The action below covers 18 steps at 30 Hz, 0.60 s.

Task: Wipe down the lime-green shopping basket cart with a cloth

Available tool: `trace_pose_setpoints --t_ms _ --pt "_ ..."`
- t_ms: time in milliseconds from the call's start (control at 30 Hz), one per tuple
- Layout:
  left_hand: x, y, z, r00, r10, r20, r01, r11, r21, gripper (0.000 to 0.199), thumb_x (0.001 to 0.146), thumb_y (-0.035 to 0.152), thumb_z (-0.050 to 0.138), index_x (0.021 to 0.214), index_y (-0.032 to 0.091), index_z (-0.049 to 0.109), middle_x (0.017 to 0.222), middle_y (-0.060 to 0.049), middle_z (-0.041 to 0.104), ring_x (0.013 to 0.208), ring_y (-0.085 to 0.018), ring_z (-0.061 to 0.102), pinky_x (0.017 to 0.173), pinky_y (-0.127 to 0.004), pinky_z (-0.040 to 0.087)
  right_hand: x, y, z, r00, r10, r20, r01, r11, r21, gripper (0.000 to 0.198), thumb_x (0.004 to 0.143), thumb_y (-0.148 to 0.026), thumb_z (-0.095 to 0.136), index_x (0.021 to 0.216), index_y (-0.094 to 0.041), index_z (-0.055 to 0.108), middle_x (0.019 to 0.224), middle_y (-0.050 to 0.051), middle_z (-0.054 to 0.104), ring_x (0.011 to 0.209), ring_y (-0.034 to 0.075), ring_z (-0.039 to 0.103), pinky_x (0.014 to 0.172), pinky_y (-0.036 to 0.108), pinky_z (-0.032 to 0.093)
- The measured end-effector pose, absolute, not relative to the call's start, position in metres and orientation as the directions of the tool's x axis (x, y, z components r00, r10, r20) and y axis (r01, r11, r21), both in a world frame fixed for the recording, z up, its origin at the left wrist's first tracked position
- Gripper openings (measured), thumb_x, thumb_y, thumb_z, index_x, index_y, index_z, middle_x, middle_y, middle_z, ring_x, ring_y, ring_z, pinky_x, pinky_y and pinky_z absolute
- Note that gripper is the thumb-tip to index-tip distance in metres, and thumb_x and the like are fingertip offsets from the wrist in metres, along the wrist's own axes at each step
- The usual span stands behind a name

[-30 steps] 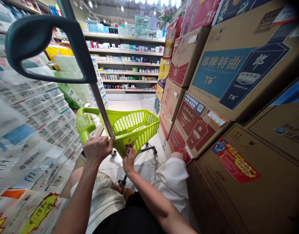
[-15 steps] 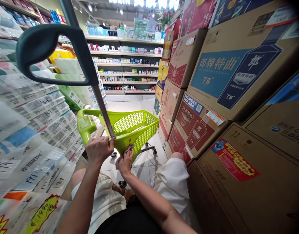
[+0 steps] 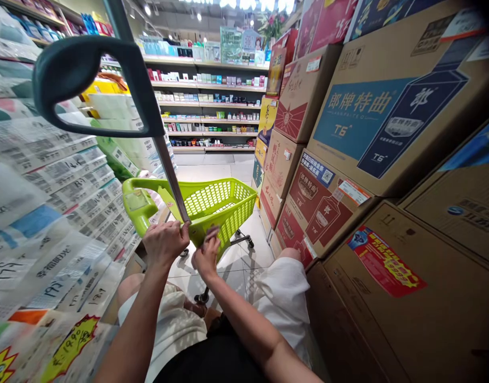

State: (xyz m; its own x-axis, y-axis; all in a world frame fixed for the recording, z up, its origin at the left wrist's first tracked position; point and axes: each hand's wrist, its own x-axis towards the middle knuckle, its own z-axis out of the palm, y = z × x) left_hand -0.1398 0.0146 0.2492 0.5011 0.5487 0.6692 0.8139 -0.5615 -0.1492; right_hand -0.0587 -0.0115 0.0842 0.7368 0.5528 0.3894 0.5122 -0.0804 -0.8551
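Compared with the frame half a second earlier, the right hand (image 3: 206,254) has lifted slightly: its fingers (image 3: 213,232) now lie against the near wall of the green basket cart (image 3: 222,205), higher than before, where they sat low at the bracket under the basket. The cart itself has shifted a little toward the upper left of the view. The left hand (image 3: 164,242) has not changed its position on the metal pole (image 3: 169,173).

Left hand: fingers clenched around the pole at its lower end, just where it meets the cart. Right hand: fingers loosely extended and touching the cart's mesh wall; whether they pinch anything cannot be told, as the hand is blurred.

The cart stands on the tiled floor (image 3: 212,170) in the aisle, directly in front of the person's knees, between the stacked packs on the left and the cartons on the right. Its basket appears to hold nothing visible from this angle.

Count:
- One green cart, with one green handle loop (image 3: 134,199) at its left side.
- One metal pole, topped by one dark grey grip handle (image 3: 88,80) close to the camera.
- Two hands, both the person's own.
- Cardboard cartons (image 3: 388,122) stacked at right: at least eight are visible.
- Wrapped printed packs (image 3: 48,181) stacked at left: too many and too blurred to count.
- Store shelving (image 3: 212,106) at the far end, five tiers visible.
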Motion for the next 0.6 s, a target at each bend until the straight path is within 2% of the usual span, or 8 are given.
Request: trace_pose_setpoints --t_ms 67,133,200,300,367,467,600 --pt "-0.139 0.012 0.25 0.491 0.575 0.655 0.817 -0.566 -0.116 0.048 0.099 0.045 0.041 0.071 0.019 0.071 0.071 -0.012 0.074 0.073 -0.029 0.068 0.074 -0.04 0.04 -0.047 -0.012 0.121 0.67 0.565 0.481 0.565 0.033 -0.825 0.076 0.078 -0.008 0.051 0.152 -0.013 0.035 0.146 0.021 0.045 0.137 0.029 0.047 0.113 0.044 0.042" --pt "-0.145 0.014 0.254 0.481 0.604 0.635 0.805 -0.591 -0.048 0.048 0.099 0.043 0.039 0.072 0.019 0.071 0.074 -0.012 0.075 0.074 -0.028 0.069 0.074 -0.04 0.042 -0.029 -0.014 0.151 0.607 0.589 0.533 0.623 0.065 -0.78 0.079 0.077 -0.007 0.049 0.154 -0.016 0.036 0.153 0.017 0.042 0.142 0.029 0.04 0.116 0.046 0.036" --pt "-0.157 0.023 0.26 0.457 0.612 0.645 0.761 -0.644 0.071 0.045 0.099 0.042 0.039 0.083 0.021 0.075 0.084 -0.01 0.078 0.081 -0.028 0.07 0.077 -0.04 0.045 -0.009 -0.017 0.169 0.549 0.65 0.526 0.651 0.062 -0.757 0.079 0.073 -0.003 0.046 0.15 -0.019 0.046 0.148 0.013 0.05 0.135 0.029 0.043 0.113 0.046 0.037" --pt "-0.182 0.046 0.267 0.396 0.589 0.704 0.654 -0.72 0.234 0.039 0.097 0.043 0.042 0.096 0.025 0.077 0.096 -0.006 0.079 0.093 -0.026 0.071 0.096 -0.044 0.045 0.012 -0.018 0.183 0.473 0.74 0.478 0.666 0.055 -0.744 0.079 0.068 0.002 0.044 0.142 -0.023 0.058 0.131 0.008 0.063 0.117 0.026 0.049 0.103 0.041 0.041" --pt "-0.193 0.059 0.267 0.36 0.595 0.719 0.582 -0.745 0.325 0.044 0.097 0.044 0.038 0.084 0.025 0.076 0.083 -0.005 0.077 0.088 -0.024 0.07 0.106 -0.047 0.041 0.011 -0.016 0.192 0.419 0.774 0.475 0.685 0.074 -0.725 0.077 0.067 0.003 0.045 0.137 -0.023 0.063 0.121 0.007 0.066 0.11 0.026 0.049 0.098 0.039 0.042" --pt "-0.194 0.068 0.261 0.266 0.642 0.719 0.485 -0.734 0.476 0.057 0.099 0.043 0.027 0.065 0.024 0.069 0.059 -0.004 0.064 0.074 -0.022 0.064 0.105 -0.046 0.044 -0.006 -0.014 0.205 0.329 0.789 0.518 0.715 0.15 -0.683 0.063 0.071 0.0 0.049 0.127 -0.021 0.069 0.113 0.007 0.066 0.104 0.026 0.048 0.096 0.038 0.042" --pt "-0.184 0.061 0.253 0.167 0.672 0.722 0.458 -0.701 0.546 0.059 0.1 0.044 0.025 0.062 0.025 0.065 0.058 -0.005 0.059 0.074 -0.023 0.062 0.104 -0.046 0.045 -0.014 -0.016 0.207 0.296 0.773 0.561 0.741 0.186 -0.646 0.048 0.081 -0.006 0.051 0.121 -0.022 0.071 0.111 0.008 0.067 0.103 0.026 0.048 0.094 0.039 0.042"
